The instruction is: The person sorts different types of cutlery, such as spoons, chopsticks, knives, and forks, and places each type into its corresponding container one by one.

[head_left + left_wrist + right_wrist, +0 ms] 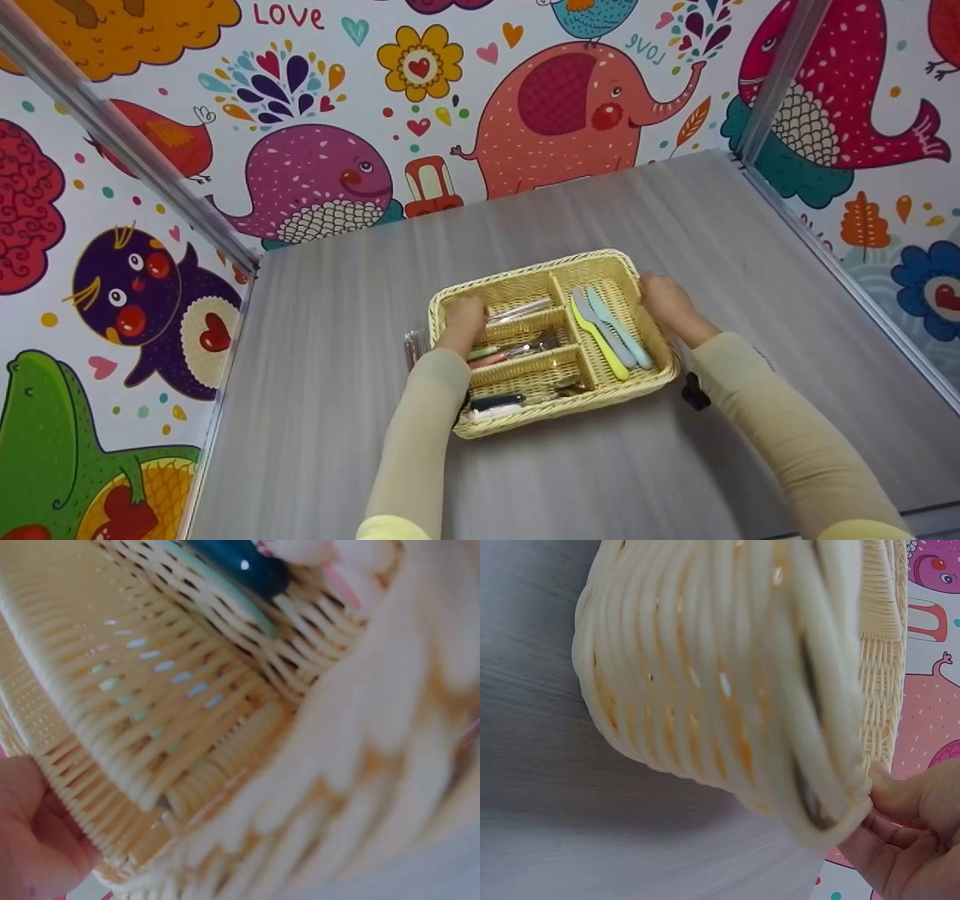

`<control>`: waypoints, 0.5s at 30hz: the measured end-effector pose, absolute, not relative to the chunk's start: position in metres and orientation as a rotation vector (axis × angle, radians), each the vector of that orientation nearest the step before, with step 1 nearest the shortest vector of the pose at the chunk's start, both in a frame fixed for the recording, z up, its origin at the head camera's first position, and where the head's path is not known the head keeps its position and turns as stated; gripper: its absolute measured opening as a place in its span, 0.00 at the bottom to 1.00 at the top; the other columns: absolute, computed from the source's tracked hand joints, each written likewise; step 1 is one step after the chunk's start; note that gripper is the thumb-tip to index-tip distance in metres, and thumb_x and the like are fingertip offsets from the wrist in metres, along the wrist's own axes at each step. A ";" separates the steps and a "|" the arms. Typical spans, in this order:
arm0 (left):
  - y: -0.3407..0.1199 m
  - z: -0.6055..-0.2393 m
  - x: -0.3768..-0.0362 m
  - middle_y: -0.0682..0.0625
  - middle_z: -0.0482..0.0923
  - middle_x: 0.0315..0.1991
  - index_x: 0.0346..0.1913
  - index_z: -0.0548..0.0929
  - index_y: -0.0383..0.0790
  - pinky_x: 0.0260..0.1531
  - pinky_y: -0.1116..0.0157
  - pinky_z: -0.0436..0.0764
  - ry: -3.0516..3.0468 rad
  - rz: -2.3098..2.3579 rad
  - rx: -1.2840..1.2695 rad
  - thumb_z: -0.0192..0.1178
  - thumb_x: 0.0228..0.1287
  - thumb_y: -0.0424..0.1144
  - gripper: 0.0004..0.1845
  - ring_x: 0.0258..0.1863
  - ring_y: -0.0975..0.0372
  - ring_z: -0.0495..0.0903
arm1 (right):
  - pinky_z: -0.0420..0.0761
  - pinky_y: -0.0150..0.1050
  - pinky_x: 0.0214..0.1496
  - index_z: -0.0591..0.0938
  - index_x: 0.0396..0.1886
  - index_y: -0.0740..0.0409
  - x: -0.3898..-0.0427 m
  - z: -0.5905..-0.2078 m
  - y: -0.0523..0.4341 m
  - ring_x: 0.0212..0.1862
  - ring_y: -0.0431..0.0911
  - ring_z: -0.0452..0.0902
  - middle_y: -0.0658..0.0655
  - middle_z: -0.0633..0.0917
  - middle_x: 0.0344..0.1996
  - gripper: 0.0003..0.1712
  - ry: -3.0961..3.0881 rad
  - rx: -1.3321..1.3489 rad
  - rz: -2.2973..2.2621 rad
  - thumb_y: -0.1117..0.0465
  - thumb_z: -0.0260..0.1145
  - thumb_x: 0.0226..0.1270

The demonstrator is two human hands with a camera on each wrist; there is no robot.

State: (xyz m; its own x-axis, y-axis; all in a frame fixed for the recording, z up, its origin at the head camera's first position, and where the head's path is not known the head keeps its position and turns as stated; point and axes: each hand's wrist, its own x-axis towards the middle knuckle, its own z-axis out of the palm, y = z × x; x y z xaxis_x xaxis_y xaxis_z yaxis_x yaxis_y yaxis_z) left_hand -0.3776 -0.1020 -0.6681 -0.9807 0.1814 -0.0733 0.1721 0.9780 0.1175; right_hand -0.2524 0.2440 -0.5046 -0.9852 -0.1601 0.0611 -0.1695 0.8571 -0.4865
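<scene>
A woven cutlery basket (pixel 660 352) stands on the grey table (pixel 315 420), near its middle. The left hand (pixel 463 319) grips the basket's left rim with curled fingers, and the right hand (pixel 664 300) pinches the right rim. In the long right compartment lie three plastic knives (pixel 609 336): yellow, grey and light blue. The small left compartments hold cutlery with coloured handles (pixel 495 351); I cannot tell each piece.

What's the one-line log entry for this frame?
left hand: grips wicker tray left rim | right hand: grips right rim | tray on table, cutlery inside
</scene>
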 end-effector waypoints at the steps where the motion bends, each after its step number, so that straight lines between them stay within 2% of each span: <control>1: -0.102 -0.660 -0.371 0.53 0.81 0.25 0.21 0.81 0.50 0.25 0.59 0.76 3.072 0.188 0.298 0.63 0.54 0.42 0.07 0.29 0.55 0.79 | 0.70 0.54 0.31 0.72 0.30 0.71 -0.253 -0.505 0.243 0.29 0.58 0.72 0.66 0.76 0.23 0.02 -3.008 0.270 0.789 0.75 0.55 0.55; 3: -0.100 -0.630 -0.353 0.51 0.82 0.26 0.23 0.81 0.48 0.26 0.58 0.77 3.051 0.203 0.307 0.62 0.55 0.41 0.06 0.30 0.54 0.79 | 0.70 0.53 0.30 0.72 0.29 0.71 -0.253 -0.505 0.242 0.27 0.57 0.70 0.65 0.76 0.22 0.02 -3.004 0.277 0.785 0.75 0.55 0.54; 5: -0.095 -0.577 -0.321 0.49 0.82 0.27 0.26 0.81 0.44 0.26 0.58 0.78 3.040 0.259 0.334 0.60 0.58 0.38 0.06 0.30 0.54 0.80 | 0.69 0.51 0.29 0.72 0.28 0.70 -0.253 -0.506 0.240 0.26 0.55 0.69 0.64 0.75 0.21 0.02 -3.003 0.285 0.780 0.75 0.56 0.54; 8: -0.093 -0.513 -0.288 0.45 0.83 0.33 0.34 0.81 0.40 0.34 0.55 0.79 3.017 0.371 0.356 0.55 0.63 0.37 0.06 0.35 0.52 0.81 | 0.67 0.48 0.28 0.71 0.27 0.69 -0.253 -0.505 0.239 0.25 0.52 0.66 0.63 0.73 0.20 0.03 -3.016 0.306 0.786 0.75 0.57 0.54; 12: -0.110 -0.484 -0.278 0.43 0.82 0.40 0.46 0.80 0.36 0.40 0.57 0.79 3.093 0.651 0.350 0.51 0.67 0.38 0.12 0.41 0.52 0.81 | 0.66 0.46 0.27 0.70 0.26 0.66 -0.255 -0.508 0.244 0.25 0.51 0.64 0.62 0.73 0.20 0.04 -3.017 0.325 0.811 0.75 0.57 0.54; 15: -0.129 -0.472 -0.277 0.41 0.81 0.45 0.49 0.78 0.34 0.43 0.58 0.78 3.174 0.771 0.271 0.50 0.67 0.36 0.13 0.44 0.52 0.80 | 0.66 0.45 0.26 0.70 0.24 0.64 -0.257 -0.513 0.249 0.24 0.51 0.64 0.60 0.72 0.19 0.05 -2.979 0.341 0.818 0.74 0.58 0.53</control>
State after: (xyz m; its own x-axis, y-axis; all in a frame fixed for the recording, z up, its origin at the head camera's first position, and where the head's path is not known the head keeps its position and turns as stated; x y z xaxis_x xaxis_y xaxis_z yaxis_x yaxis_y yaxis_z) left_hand -0.2773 -0.1292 -0.4723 -0.9771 0.1277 0.1700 0.1914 0.8762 0.4422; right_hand -0.2567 0.2494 -0.5128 -0.9753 -0.2014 0.0903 -0.2193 0.8374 -0.5006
